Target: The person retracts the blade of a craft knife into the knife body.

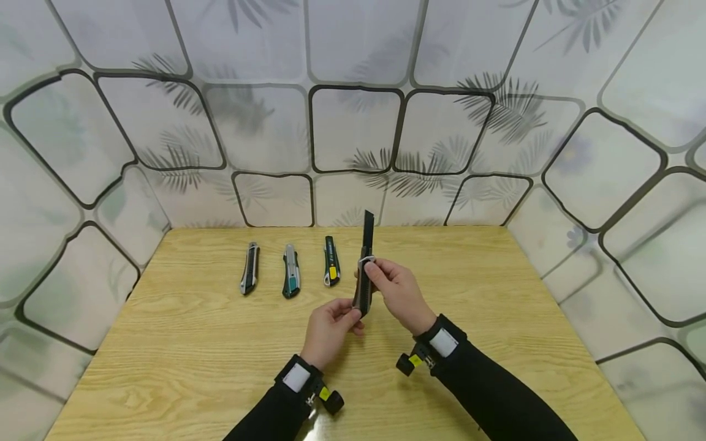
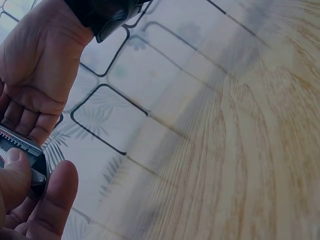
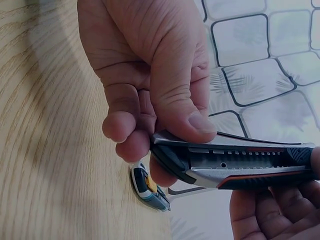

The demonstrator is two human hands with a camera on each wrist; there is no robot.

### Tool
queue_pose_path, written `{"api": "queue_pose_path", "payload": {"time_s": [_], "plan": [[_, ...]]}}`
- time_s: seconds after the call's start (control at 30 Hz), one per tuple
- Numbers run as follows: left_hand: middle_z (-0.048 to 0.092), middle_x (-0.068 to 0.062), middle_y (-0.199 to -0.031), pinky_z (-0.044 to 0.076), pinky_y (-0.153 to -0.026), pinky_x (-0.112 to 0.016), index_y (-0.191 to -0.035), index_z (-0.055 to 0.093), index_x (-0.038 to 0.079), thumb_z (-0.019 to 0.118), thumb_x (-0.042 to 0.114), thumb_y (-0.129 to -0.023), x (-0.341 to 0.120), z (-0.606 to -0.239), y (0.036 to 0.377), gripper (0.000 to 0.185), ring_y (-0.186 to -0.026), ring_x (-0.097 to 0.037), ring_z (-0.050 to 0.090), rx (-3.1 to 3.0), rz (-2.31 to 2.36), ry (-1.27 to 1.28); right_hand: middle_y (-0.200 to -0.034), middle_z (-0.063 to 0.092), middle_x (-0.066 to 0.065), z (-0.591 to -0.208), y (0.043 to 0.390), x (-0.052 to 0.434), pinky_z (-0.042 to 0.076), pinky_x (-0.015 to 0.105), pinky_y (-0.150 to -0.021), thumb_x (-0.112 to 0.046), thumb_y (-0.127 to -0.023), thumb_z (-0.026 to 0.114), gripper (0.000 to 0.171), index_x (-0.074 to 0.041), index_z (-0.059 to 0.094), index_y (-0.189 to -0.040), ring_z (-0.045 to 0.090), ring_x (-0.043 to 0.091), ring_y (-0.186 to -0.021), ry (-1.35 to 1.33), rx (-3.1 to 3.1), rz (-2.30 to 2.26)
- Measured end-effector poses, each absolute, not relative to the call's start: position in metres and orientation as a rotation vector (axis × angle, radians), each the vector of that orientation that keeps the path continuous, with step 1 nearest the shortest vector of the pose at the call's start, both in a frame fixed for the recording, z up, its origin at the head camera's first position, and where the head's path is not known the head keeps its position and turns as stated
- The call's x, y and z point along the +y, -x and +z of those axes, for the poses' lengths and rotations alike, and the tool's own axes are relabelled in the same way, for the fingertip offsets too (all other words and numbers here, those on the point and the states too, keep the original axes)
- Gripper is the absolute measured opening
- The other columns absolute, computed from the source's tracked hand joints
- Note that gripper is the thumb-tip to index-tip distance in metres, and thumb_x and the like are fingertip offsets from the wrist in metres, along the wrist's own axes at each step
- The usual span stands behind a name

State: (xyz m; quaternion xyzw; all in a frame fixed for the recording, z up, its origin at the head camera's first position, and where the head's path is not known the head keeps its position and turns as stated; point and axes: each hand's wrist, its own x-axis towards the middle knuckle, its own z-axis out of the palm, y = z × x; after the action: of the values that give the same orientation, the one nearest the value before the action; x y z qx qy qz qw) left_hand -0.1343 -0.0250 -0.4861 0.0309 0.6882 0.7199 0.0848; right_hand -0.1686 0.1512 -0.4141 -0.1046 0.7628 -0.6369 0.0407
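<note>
Both hands hold one utility knife (image 1: 363, 293) above the table, its long dark blade (image 1: 368, 228) extended and pointing away. My left hand (image 1: 329, 331) pinches the butt end between thumb and fingers. Higher up the handle, my right hand (image 1: 405, 295) grips the sides, thumb near the slider. In the right wrist view the knife (image 3: 240, 170) shows a grey and black body with thin orange lines and a toothed slot; the left thumb presses its end. The left wrist view catches only the butt of the knife (image 2: 37, 167) between fingers.
Three more utility knives lie in a row to the left: a black and grey one (image 1: 250, 269), a grey and teal one (image 1: 291, 272), and a black one with a yellow slider (image 1: 331, 260). The wooden table (image 1: 193, 355) meets a patterned curtain (image 1: 265, 135) behind and at the sides.
</note>
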Motion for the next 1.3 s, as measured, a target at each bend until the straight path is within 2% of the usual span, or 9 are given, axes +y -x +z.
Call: {"api": "queue_pose_path", "payload": {"time_s": [0.3, 0.53, 0.77, 1.0, 1.3], "plan": [[0.079, -0.018, -0.100, 0.066, -0.070, -0.031, -0.121, 0.073, -0.006, 0.070, 0.005, -0.103, -0.025, -0.484, 0.133, 0.021, -0.078, -0.014, 0.075, 2.071, 2.159, -0.028, -0.121, 0.079, 0.015, -0.412, 0.168, 0.147, 0.062, 0.029, -0.090, -0.035, -0.113, 0.055, 0.037, -0.007, 0.074, -0.128, 0.076, 0.020, -0.101, 0.346, 2.381, -1.916], [0.079, -0.018, -0.100, 0.066, -0.071, -0.032, -0.120, 0.073, -0.006, 0.071, 0.006, -0.102, -0.024, -0.482, 0.133, 0.021, -0.077, -0.013, 0.075, 2.070, 2.160, -0.013, -0.121, 0.079, 0.015, -0.413, 0.167, 0.147, 0.062, 0.028, -0.089, -0.035, -0.114, 0.055, 0.037, -0.007, 0.074, -0.130, 0.076, 0.021, -0.103, 0.349, 2.390, -1.908], [0.079, -0.020, -0.100, 0.066, -0.070, -0.031, -0.120, 0.073, -0.007, 0.070, 0.004, -0.103, -0.025, -0.482, 0.132, 0.021, -0.076, -0.013, 0.074, 2.077, 2.165, -0.032, -0.125, 0.078, 0.018, -0.413, 0.166, 0.147, 0.062, 0.030, -0.097, -0.030, -0.113, 0.057, 0.034, -0.005, 0.073, -0.130, 0.074, 0.021, -0.116, 0.373, 2.378, -1.913], [0.077, -0.029, -0.102, 0.065, -0.069, -0.030, -0.120, 0.074, -0.005, 0.070, 0.005, -0.103, -0.025, -0.479, 0.132, 0.020, -0.075, -0.012, 0.073, 2.080, 2.171, -0.001, -0.132, 0.073, 0.022, -0.416, 0.165, 0.145, 0.058, 0.037, -0.108, -0.021, -0.112, 0.058, 0.032, -0.008, 0.067, -0.140, 0.070, 0.025, -0.125, 0.407, 2.342, -1.912], [0.076, -0.030, -0.103, 0.065, -0.069, -0.030, -0.121, 0.073, -0.007, 0.069, 0.005, -0.103, -0.026, -0.479, 0.132, 0.021, -0.075, -0.013, 0.074, 2.076, 2.186, -0.001, -0.139, 0.070, 0.023, -0.426, 0.161, 0.143, 0.050, 0.050, -0.117, -0.020, -0.113, 0.055, 0.051, -0.021, 0.045, -0.163, 0.066, 0.027, -0.130, 0.372, 2.303, -1.866]]}}
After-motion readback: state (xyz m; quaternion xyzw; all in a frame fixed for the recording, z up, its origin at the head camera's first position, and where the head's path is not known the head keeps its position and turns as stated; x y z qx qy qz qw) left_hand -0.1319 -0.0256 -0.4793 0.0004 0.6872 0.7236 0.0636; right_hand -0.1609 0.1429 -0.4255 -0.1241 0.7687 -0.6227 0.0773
